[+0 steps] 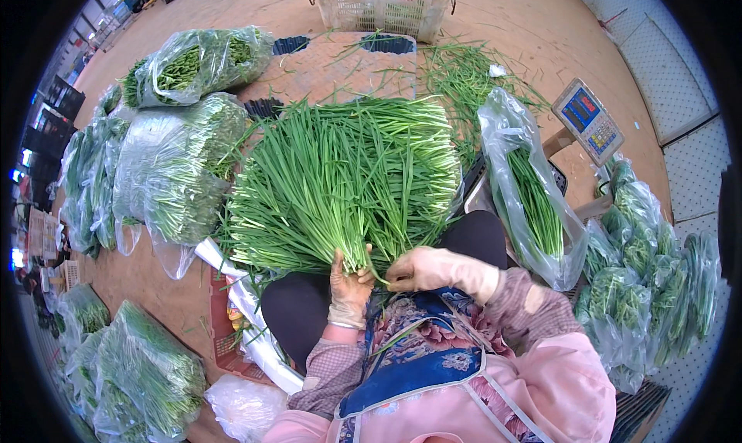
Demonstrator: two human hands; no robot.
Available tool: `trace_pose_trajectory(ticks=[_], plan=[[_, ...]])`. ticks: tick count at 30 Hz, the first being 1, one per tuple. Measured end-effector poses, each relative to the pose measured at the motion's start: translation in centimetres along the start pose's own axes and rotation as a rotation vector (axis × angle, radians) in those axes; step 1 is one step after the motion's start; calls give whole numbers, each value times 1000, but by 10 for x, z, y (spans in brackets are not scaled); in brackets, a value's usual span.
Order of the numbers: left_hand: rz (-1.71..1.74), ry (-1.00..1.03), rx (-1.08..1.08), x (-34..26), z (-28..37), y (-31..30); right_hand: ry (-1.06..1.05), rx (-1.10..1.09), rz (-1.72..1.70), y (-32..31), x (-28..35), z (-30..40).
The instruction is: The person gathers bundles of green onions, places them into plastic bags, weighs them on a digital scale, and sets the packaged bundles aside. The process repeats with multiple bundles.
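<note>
My gloved left hand (349, 292) is closed around the pale stem ends of a bunch of garlic chives (324, 193), whose green leaves fan away from me. My gloved right hand (443, 272) is just to its right, with thumb and fingers pinching a loose chive blade (377, 271) beside the stem ends. Under and beyond the bunch lies a broad heap of garlic chives (432, 147), many pale ends facing right. The heap rests before my knees and hides most of what supports it.
Bagged greens (179, 159) are stacked at the left, more bagged greens (626, 292) at the right. A digital scale display (588, 121) stands behind an open plastic bag (533, 199) of chives. Beyond are loose trimmings (469, 72) and a white crate (379, 8). A red crate (232, 344) sits by my left knee.
</note>
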State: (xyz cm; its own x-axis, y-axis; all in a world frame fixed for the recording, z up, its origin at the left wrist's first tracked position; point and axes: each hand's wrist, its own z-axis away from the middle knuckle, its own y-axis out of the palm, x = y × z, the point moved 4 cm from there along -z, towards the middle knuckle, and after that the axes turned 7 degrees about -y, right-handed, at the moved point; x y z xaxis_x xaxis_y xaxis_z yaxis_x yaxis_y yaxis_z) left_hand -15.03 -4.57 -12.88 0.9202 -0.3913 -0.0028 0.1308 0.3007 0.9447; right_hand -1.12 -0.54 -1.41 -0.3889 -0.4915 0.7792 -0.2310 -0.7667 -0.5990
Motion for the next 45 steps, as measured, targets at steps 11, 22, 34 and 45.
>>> trace_pose_trajectory(ticks=[11,22,34,45], plan=[[28,8,-14,-3,6,-3,790,-27,227,-22,-80,-22],[39,-24,69,-4,7,-4,563,-671,-634,11,-120,-12],[-511,54,-234,-5,9,-6,314,-483,-1476,28,-93,-48],[-2440,43,-655,16,19,47,173,-648,-1287,80,-77,-54]])
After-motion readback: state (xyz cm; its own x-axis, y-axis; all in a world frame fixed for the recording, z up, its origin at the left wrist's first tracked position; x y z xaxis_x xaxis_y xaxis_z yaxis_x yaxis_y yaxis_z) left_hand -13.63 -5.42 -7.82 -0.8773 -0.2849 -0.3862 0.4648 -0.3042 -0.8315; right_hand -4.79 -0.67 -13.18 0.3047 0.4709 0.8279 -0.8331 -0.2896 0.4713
